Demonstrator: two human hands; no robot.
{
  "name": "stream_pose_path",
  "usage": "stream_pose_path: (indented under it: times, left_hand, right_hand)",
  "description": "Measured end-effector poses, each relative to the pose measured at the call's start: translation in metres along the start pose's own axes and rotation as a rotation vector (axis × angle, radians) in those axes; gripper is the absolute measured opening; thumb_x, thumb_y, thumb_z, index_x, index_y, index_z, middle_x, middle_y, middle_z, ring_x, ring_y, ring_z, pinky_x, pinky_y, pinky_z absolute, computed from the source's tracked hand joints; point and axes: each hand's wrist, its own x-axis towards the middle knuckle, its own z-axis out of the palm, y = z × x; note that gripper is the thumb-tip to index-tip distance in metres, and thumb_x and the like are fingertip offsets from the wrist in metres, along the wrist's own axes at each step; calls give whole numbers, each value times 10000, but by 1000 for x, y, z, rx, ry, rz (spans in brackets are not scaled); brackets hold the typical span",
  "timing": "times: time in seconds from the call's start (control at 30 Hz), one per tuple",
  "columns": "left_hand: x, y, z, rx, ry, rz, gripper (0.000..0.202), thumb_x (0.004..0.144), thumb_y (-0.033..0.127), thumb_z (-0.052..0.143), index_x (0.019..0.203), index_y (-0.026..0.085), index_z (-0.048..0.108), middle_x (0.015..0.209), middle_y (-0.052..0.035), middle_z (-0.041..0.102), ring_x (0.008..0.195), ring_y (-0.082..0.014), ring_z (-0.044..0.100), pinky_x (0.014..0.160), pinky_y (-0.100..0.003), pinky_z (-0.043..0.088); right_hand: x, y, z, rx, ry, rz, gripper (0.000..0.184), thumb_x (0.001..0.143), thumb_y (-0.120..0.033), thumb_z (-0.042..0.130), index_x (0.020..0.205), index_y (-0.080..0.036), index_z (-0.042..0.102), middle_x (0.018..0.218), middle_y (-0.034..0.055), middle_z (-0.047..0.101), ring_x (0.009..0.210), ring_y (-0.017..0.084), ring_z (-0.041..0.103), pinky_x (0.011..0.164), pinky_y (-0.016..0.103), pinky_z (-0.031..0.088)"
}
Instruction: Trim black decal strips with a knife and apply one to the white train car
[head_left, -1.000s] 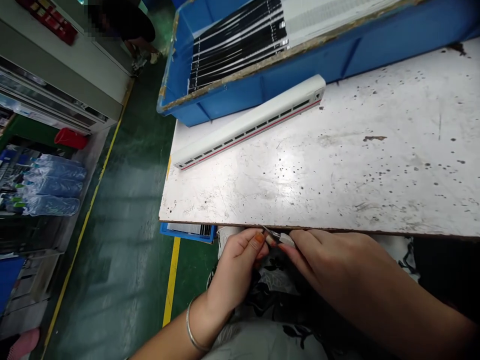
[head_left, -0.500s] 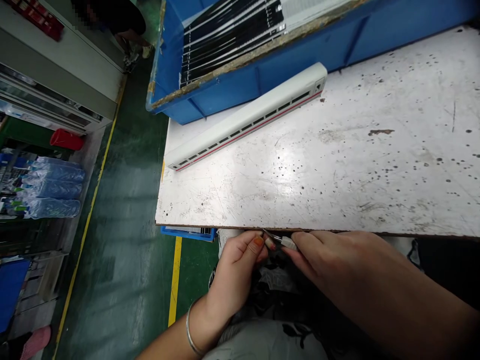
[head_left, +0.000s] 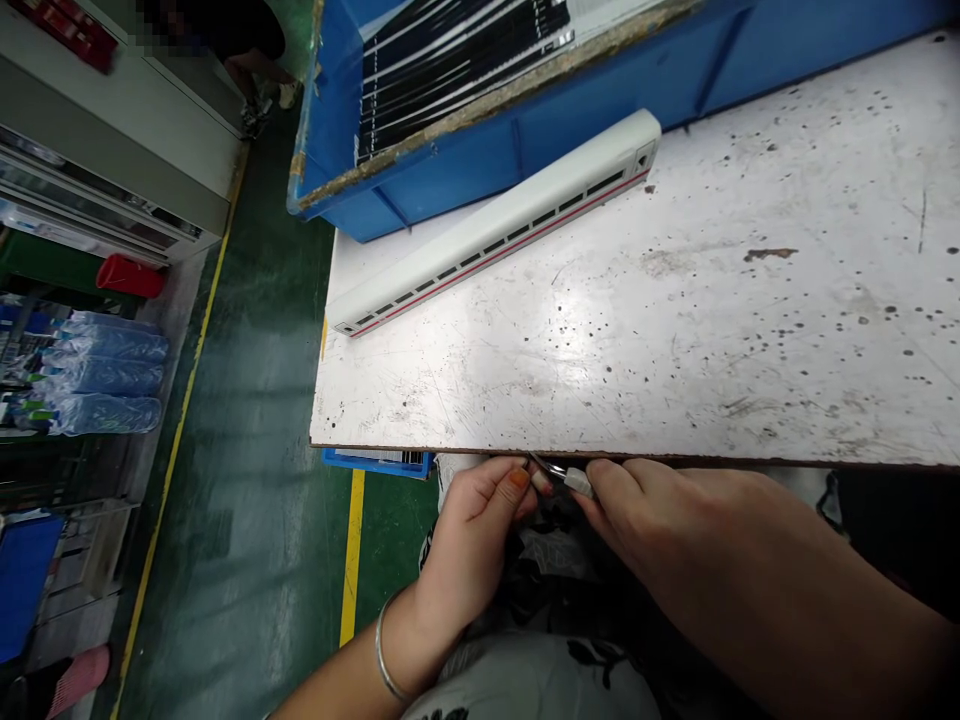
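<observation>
Left hand [head_left: 469, 540]: grip clenched on metal tweezers [head_left: 547, 464]
Right hand [head_left: 675, 530]: grip clenched on white part [head_left: 577, 483]
Counter [head_left: 750, 350]: carries white train model [head_left: 495, 225]

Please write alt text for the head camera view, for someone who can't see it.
Two bare hands work below the edge of a speckled white table: the right hand pinches a small white piece, with a thin metal tool beside the left hand. A white model train carriage lies on the table by a blue crate.

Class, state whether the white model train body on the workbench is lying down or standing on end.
Lying down: the model train body rests lengthwise on the workbench.
</observation>
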Motion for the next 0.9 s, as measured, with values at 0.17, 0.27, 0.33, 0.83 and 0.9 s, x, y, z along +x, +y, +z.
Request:
stream_pose_path:
  times: [0.17,0.27,0.33,0.83,0.9]
  left_hand:
    - [0,-1,1,-29,0,-24,316,965,355,542,722,158,588,647,26,459,619,-113,365,597,-240,297]
    - [1,-1,0,-9,12,-15,321,957,352,553,701,162,581,651,22,472,626,-117,379,600,-243,302]
    - [1,-2,0,4,16,-6,330,958,350,550,687,163,578,640,25,463,621,-117,376,595,-243,300]
    - [2,2,1,-46,-3,-16,299,944,343,570,724,145,621,624,23,460,603,-106,370,577,-217,317]
    - [2,1,0,-49,1,-12,297,942,341,573,727,143,627,637,17,479,616,-108,390,589,-214,330]
  right_hand:
    - [0,4,1,47,-17,24,251,609,-5,624,714,-230,588,610,-14,531,423,182,492,455,316,164]
    - [1,10,0,117,-34,-10,259,628,-1,606,734,-236,603,611,-27,545,421,168,500,445,311,176]
    - [1,12,-1,152,-50,-31,257,631,-7,603,737,-241,605,611,-30,549,418,165,503,436,308,188]
    - [1,3,-3,-24,40,-60,227,577,-6,581,674,-210,559,595,25,513,401,199,507,375,314,296]
    - [1,6,-2,17,24,-49,254,580,13,591,696,-212,575,603,3,521,394,181,497,393,306,262]
